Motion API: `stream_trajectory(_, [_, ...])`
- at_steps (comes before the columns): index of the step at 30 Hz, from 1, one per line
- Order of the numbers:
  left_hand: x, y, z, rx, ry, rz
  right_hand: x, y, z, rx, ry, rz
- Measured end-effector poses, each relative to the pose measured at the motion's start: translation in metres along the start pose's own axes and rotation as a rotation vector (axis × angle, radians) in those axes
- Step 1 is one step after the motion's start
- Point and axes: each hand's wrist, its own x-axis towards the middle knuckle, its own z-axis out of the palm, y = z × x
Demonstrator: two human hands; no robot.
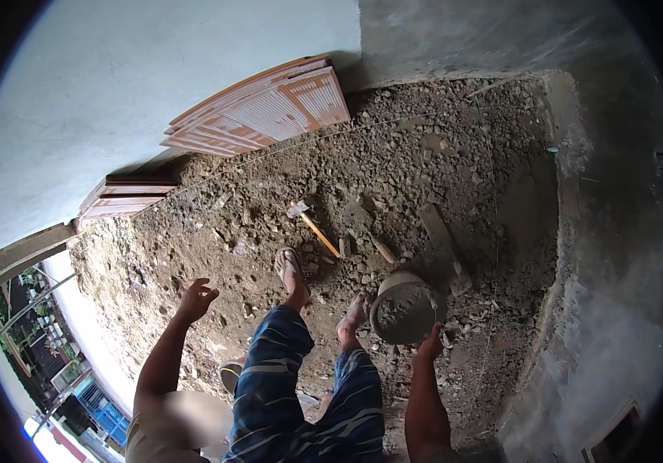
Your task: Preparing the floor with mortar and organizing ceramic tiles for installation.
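Observation:
My right hand (432, 343) is closed on the thin handle of a round bucket (385, 305) holding wet grey mortar, on the rubble ground just right of my sandalled feet. My left hand (199, 297) hangs left of my legs with its fingers slightly curled and apart, holding nothing. Ahead of my feet lie a hammer (320, 235) with a pale wooden handle, a trowel (378, 243) and a muddy board (443, 247).
Stacks of reddish tiles (262, 112) (119, 201) lean on the pale wall (115, 69). A string crosses the gravel near them. A rough concrete wall (609, 193) borders the right. At the far left an opening shows outdoor clutter and a blue structure (100, 409).

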Motion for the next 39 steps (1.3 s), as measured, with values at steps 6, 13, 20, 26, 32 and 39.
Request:
stream_trajectory(6, [0.081, 0.05, -0.011, -0.732, 0.034, -0.146, 0.02, -0.053, 0.004, -0.467, -0.318, -0.162])
stream_trajectory(13, [0.199, 0.208, -0.163, 0.3, 0.74, 0.721, -0.088, -0.308, 0.217, -0.519, -0.138, -0.856])
stream_trajectory(20, [0.258, 0.244, -0.156, 0.485, 0.769, 0.744, -0.265, -0.486, 0.398, -0.644, -0.201, -1.887])
stream_trajectory(26, [0.265, 0.236, -0.136, 0.381, 0.86, 0.592, -0.266, -0.478, 0.418, -0.923, -0.082, -1.799])
stream_trajectory(32, [0.233, 0.209, -0.115, 0.417, 0.751, 0.783, -0.242, -0.452, 0.398, -1.29, 0.041, -1.947])
stream_trajectory(39, [0.216, 0.185, -0.082, 0.312, 0.634, 0.788, -0.229, -0.425, 0.379, -1.61, -0.359, -1.663])
